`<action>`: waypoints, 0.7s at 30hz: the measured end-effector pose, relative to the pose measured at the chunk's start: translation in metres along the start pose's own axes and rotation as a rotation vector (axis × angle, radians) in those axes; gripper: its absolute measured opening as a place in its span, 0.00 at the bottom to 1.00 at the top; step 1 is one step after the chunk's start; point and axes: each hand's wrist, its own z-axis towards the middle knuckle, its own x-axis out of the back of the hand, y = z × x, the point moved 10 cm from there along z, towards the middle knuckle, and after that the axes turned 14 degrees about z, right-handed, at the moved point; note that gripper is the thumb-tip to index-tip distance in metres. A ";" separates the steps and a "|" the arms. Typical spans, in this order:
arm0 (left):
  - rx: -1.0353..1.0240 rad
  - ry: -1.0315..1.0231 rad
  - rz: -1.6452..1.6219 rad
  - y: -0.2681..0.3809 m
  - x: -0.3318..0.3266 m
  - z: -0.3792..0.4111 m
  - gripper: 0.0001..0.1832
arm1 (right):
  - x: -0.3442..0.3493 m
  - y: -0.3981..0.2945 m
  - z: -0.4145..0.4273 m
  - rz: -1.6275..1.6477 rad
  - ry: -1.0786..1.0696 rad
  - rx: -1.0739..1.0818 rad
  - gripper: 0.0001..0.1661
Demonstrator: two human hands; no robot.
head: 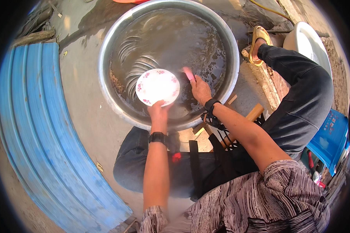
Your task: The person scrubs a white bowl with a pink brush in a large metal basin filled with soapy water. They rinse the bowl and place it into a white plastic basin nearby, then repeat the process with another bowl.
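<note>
My left hand (158, 112) grips the near rim of a white plate with pink flowers (157, 87) and holds it over a large round metal basin (105, 87). To its right, my right hand (201, 89) is closed around a pink-handled tool (188, 72); its far end is blurred, so I cannot tell its kind. Murky water (169, 38) fills the basin. Several stacked plates (138, 68) lie partly under the water left of centre, behind the held plate. Brown bits of debris (116, 81) float by the basin's left wall.
A blue corrugated metal sheet (46, 122) lies on the ground at left. On the right are a white tub (291, 40), a blue plastic container (329, 139), and my foot in a yellow sandal (259, 43). A wooden piece (254, 112) sits beside the basin's near right edge.
</note>
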 end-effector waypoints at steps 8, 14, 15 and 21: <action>-0.152 0.150 0.141 0.018 0.011 0.010 0.40 | -0.037 -0.006 -0.034 -0.036 -0.351 0.330 0.28; -0.181 0.225 0.176 0.033 0.026 0.007 0.37 | -0.051 -0.054 -0.058 -0.336 -0.467 0.458 0.32; -0.177 0.232 0.206 0.037 0.024 0.007 0.36 | -0.051 -0.049 -0.041 -0.391 -0.445 0.467 0.32; -0.166 0.184 0.069 0.032 0.041 0.011 0.34 | -0.057 -0.055 -0.097 -0.323 -0.665 0.582 0.37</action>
